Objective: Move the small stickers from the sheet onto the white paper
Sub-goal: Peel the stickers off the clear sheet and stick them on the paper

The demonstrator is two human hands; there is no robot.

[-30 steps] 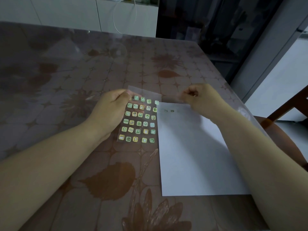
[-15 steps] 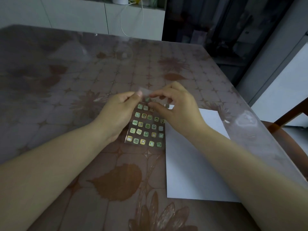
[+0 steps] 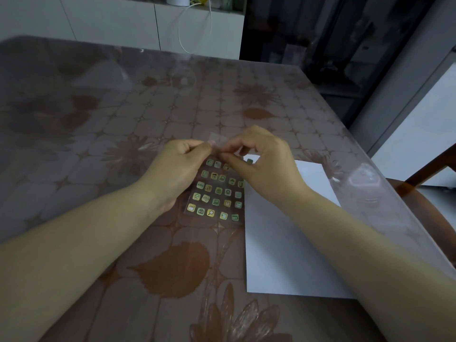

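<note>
While the left hand [image 3: 177, 166] pinches the top edge of the sticker sheet [image 3: 217, 193], lying on the tabletop [image 3: 98, 144] against the white paper [image 3: 283, 243], the right hand [image 3: 266, 164] closes its grip on a top-row sticker, seemingly mid-peel, which next needs a clean lift across to the paper.

No legible writing
The sticker sheet [image 3: 214, 193] bears tiny pictogram squares, one a magnifying glass; no letters or numbers can be read.

At mid-frame the left hand [image 3: 177, 169] pinched the top of the sticker sheet [image 3: 217, 191] while the right hand [image 3: 266, 161] picked at it, beside the white paper [image 3: 283, 243] on the table [image 3: 98, 119]
</note>
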